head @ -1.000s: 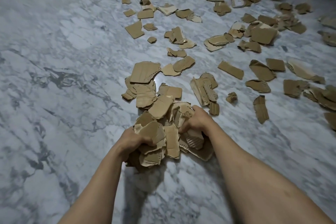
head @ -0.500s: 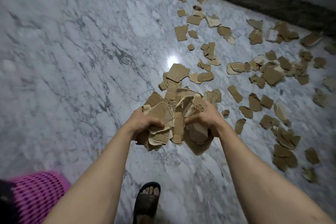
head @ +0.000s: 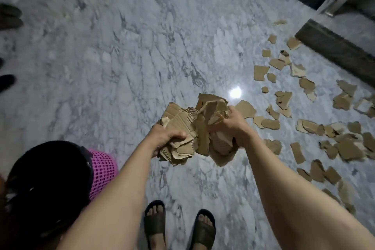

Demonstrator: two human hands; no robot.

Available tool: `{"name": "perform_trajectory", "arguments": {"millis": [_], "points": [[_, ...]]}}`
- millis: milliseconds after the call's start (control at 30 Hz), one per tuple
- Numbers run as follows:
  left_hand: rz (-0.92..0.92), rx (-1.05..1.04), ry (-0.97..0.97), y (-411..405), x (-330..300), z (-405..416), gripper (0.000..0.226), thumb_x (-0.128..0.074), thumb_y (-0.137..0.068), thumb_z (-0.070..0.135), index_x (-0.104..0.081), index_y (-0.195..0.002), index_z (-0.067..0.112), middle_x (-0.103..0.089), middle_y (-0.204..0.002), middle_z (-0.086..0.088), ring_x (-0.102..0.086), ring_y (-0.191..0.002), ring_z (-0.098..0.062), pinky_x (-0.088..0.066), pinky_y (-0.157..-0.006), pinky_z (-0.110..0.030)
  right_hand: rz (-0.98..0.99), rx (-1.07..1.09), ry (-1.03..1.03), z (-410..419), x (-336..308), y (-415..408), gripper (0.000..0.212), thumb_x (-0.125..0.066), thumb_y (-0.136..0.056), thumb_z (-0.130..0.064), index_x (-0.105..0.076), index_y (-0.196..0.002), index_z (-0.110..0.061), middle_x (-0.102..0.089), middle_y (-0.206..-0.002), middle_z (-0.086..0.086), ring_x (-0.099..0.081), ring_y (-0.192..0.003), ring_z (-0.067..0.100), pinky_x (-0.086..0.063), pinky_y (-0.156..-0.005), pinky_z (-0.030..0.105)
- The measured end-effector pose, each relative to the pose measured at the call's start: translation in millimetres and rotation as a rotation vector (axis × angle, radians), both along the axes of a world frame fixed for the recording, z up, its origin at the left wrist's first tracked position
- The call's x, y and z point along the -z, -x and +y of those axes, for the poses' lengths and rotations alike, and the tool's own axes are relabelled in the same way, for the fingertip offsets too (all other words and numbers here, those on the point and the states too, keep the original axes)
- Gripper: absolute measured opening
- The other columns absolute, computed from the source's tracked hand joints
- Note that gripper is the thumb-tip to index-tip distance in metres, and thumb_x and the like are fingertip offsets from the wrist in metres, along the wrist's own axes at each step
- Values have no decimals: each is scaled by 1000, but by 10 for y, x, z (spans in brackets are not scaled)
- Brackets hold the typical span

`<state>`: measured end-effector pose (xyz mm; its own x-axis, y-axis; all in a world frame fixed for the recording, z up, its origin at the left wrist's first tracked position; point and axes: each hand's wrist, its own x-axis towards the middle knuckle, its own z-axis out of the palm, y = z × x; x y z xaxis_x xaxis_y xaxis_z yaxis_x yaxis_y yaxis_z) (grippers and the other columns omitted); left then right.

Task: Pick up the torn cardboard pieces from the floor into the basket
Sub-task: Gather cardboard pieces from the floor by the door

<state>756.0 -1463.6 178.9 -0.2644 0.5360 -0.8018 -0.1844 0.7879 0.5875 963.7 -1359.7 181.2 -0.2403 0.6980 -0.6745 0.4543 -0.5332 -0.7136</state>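
A thick bundle of torn brown cardboard pieces (head: 194,130) hangs in the air above the marble floor, pressed between both hands. My left hand (head: 165,138) grips its left side and my right hand (head: 236,128) grips its right side. The pink mesh basket (head: 102,170) stands at the lower left, lined with a black bag (head: 46,184); only part of its pink wall shows. The bundle is to the right of the basket, apart from it. Several loose cardboard pieces (head: 316,128) lie scattered on the floor at the right.
My two feet in dark sandals (head: 155,223) stand on the grey marble floor (head: 113,63) at the bottom middle. Dark shoes (head: 10,16) line the left edge. A dark skirting and wall corner (head: 334,50) run along the upper right.
Both hands lifted the cardboard bundle off the floor and the view swung left. The basket with its black bag has come into sight at the lower left.
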Motion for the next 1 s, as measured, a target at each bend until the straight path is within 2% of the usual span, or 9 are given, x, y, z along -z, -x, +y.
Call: {"name": "perform_trajectory", "arguments": {"millis": [100, 200, 333, 467, 600, 700, 767, 900, 1000], "points": [[19, -80, 19, 427, -70, -266, 52, -93, -48, 12, -68, -95, 13, -76, -97, -15, -74, -87, -30, -61, -84, -47, 17, -59, -6, -100, -20, 520, 73, -93, -56, -9, -58, -120, -18, -70, -107, 3, -68, -95, 22, -58, -82, 41], [78, -141, 40, 929, -114, -671, 41, -91, -61, 9, -67, -93, 15, -74, -89, -7, -71, -81, -24, -60, -80, -38, 70, -104, 11, -364, 16, 1130, 64, -89, -62, -1, -58, -115, -15, -71, -99, 3, -68, -86, 20, -57, -72, 34], [124, -221, 101, 1662, -110, -1412, 42, -93, -57, 14, -69, -91, 14, -77, -93, -14, -74, -89, -35, -60, -85, -50, 106, -212, 33, -922, 188, 2042, 60, -89, -60, 0, -61, -110, -15, -71, -94, 0, -68, -83, 18, -53, -65, 27], [171, -316, 92, 2412, -61, -2265, 32, -88, -70, 8, -63, -85, 21, -72, -88, -2, -66, -72, -14, -54, -61, -26, 138, -307, 71, -1642, 304, 2992, 60, -88, -60, 3, -59, -108, -18, -71, -95, 1, -68, -84, 19, -53, -65, 28], [199, -425, 89, 3096, 53, -3039, 40, -85, -75, 12, -57, -98, 26, -65, -90, 5, -58, -75, -6, -46, -63, -22, 145, -403, 99, -2319, 406, 3856, 62, -87, -62, 2, -57, -114, -12, -69, -99, 3, -68, -87, 21, -54, -64, 29], [229, -544, 89, 3458, 270, -3415, 43, -86, -74, 11, -64, -110, 21, -71, -94, -1, -65, -81, -15, -50, -66, -26, 133, -452, 83, -2680, 488, 4360, 53, -83, -69, -3, -58, -113, -15, -67, -92, -4, -67, -85, 17, -54, -62, 27], [273, -574, 87, 3590, 439, -3565, 45, -85, -76, 12, -65, -116, 17, -72, -102, -5, -68, -92, -23, -52, -75, -28, 106, -464, 62, -2845, 606, 4593, 53, -83, -65, -14, -57, -111, -19, -68, -95, -4, -67, -89, 17, -57, -70, 33], [318, -579, 104, 3728, 809, -3708, 67, -90, -66, 27, -56, -123, 18, -67, -107, 4, -64, -94, -16, -49, -83, -28, 18, -467, 38, -3075, 933, 4789, 62, -79, -54, -23, -59, -112, -18, -70, -97, 2, -70, -92, 24, -60, -75, 39], [260, -553, 178, 3743, 1058, -3731, 118, -86, -46, 68, -40, -147, 27, -53, -143, -4, -54, -128, -28, -48, -105, -43, 3, -496, 88, -3159, 1071, 4815, 63, -80, -75, -14, -49, -130, -16, -64, -105, 1, -64, -92, 17, -54, -71, 31]]}}
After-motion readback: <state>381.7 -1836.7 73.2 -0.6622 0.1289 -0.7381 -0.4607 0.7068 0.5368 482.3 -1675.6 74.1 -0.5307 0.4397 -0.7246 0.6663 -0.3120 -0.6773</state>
